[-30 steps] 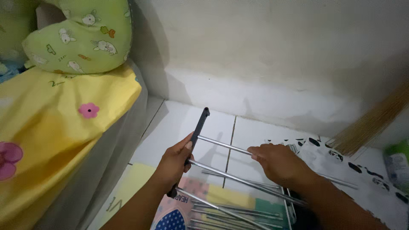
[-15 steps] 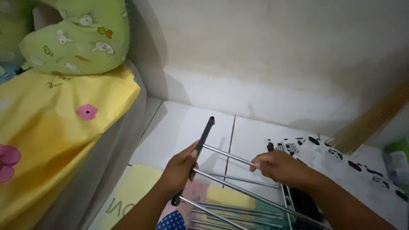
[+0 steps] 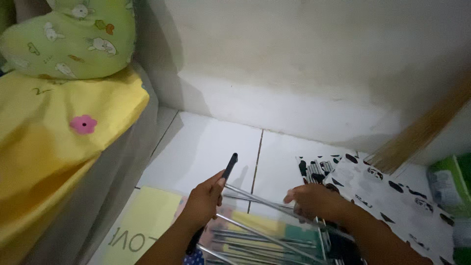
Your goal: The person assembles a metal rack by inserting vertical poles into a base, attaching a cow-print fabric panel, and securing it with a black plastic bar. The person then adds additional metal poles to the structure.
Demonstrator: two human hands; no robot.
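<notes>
My left hand (image 3: 205, 199) grips a dark plastic bar (image 3: 227, 169) that slants up over the white floor tiles. Thin silver metal rods (image 3: 255, 198) run from that bar to the right, forming a rack frame. My right hand (image 3: 313, 201) closes around the upper rod near its right end. More silver rods (image 3: 260, 243) of the same kind lie flat below the hands on a colourful foam mat (image 3: 147, 221). The lower end of the bar is hidden behind my left forearm.
A bed with a yellow flowered sheet (image 3: 49, 142) and a green patterned pillow (image 3: 73, 34) fills the left. A white wall (image 3: 304, 59) stands close ahead. A black-and-white spotted cloth (image 3: 392, 196), a straw broom (image 3: 417, 132) and a green package (image 3: 449, 184) sit at the right.
Both hands and the rod frame have come down toward the mat, and the bar tilts lower. The view has shifted slightly, so the bed sits further left.
</notes>
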